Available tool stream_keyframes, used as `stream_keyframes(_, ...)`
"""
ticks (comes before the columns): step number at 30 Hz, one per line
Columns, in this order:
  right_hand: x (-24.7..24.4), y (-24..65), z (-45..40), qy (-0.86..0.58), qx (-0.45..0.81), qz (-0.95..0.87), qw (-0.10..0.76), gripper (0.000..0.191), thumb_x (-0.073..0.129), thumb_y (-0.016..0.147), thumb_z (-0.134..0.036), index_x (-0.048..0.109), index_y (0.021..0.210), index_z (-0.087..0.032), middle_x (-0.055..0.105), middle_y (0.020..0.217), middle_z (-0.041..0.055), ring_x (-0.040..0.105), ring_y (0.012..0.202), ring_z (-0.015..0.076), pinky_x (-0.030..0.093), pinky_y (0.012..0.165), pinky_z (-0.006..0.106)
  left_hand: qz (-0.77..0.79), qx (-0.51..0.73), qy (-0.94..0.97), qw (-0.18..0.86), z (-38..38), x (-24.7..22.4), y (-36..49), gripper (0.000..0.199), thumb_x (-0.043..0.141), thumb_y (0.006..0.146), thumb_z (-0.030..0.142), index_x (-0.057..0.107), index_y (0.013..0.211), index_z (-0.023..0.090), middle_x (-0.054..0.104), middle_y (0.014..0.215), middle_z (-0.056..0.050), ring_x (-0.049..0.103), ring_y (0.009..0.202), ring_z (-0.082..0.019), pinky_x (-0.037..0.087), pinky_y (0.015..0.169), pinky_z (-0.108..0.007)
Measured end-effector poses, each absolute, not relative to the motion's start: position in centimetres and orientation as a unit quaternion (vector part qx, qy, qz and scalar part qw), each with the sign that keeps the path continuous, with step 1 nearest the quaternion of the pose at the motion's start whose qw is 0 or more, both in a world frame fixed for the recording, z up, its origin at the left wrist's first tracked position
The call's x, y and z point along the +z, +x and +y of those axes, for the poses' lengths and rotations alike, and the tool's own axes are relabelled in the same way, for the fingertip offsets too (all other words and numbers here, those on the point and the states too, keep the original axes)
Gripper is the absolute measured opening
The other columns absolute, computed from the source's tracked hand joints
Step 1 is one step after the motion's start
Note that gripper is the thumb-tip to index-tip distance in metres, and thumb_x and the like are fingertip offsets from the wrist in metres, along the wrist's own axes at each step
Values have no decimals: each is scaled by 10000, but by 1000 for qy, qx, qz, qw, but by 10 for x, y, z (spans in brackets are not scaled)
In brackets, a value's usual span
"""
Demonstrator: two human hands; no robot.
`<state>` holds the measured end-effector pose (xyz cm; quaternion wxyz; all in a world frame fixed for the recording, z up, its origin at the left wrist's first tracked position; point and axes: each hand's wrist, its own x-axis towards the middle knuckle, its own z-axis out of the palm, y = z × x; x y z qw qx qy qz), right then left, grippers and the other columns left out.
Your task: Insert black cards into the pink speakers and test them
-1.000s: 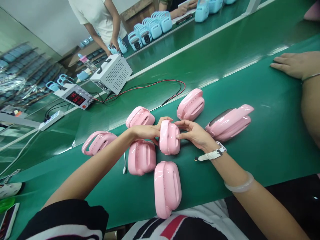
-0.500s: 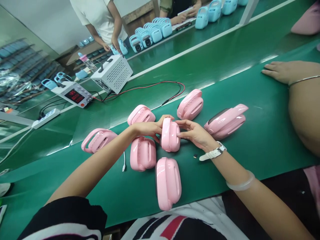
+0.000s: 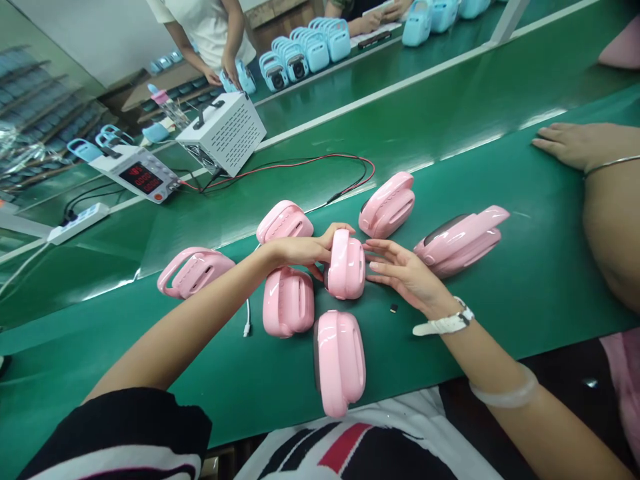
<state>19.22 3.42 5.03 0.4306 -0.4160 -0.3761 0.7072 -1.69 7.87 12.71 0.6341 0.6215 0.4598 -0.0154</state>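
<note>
My left hand [image 3: 320, 248] grips a pink device [image 3: 349, 265] from its left side, with fingers partly hidden behind it. Just right of that device, my right hand [image 3: 403, 272] has its fingers apart and holds nothing. Close around lie other glossy pink devices with handles: one [image 3: 289, 303] at the left, one [image 3: 340, 363] nearer my body, one [image 3: 284, 222] behind my left wrist, one [image 3: 387, 205] behind my right hand. A small black chip-like piece [image 3: 394, 308] lies below my right hand.
A pink device [image 3: 194, 272] lies far left and another [image 3: 463, 240] at right. A white cable end [image 3: 247, 328] rests beside my left forearm. Power supply [image 3: 143, 175], grey box [image 3: 225, 133] and red-black leads stand behind. Another person's hand [image 3: 565, 143] rests at right.
My right hand has come off the held pink device and moved right, its fingers opening. My left hand still holds the device. The whole view has shifted slightly.
</note>
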Motion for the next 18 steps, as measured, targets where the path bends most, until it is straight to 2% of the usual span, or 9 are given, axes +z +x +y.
stream_keyframes(2,50,189,25,-467,647,-407,445,362,838,574,-400,692,838,-201,674,940,42,601,880,194,511,727,318,449,-11,622,641,79,127,-17,811,600,715,249,243,1429,392,246,1485,-54,501,1201,-256,564,820,-349)
stream_keyframes(4,53,183,21,-503,602,-441,436,371,831,575,-472,698,747,-172,659,780,40,574,736,172,485,668,313,445,-2,622,645,79,126,-16,849,616,693,239,239,1438,391,318,1451,-56,523,1173,-257,556,843,-372)
stream_keyframes(10,63,185,26,-517,626,-447,375,411,822,545,-525,635,616,-166,555,590,-4,489,562,114,411,539,263,462,4,622,632,78,124,-13,880,602,651,215,259,1444,381,422,1389,-39,543,1140,-262,513,905,-400)
stream_keyframes(15,58,215,-3,-567,498,-588,291,267,694,724,-460,676,663,-200,632,631,42,538,588,176,421,554,316,473,17,628,618,77,126,-12,875,583,625,215,298,1443,342,447,1369,-47,510,1190,-296,477,948,-410)
stream_keyframes(18,63,210,-33,-552,404,-656,319,168,634,783,-361,717,821,-220,693,847,71,608,766,236,466,704,374,467,15,634,616,78,126,-12,876,601,620,230,308,1437,348,424,1396,-44,503,1197,-291,469,960,-387)
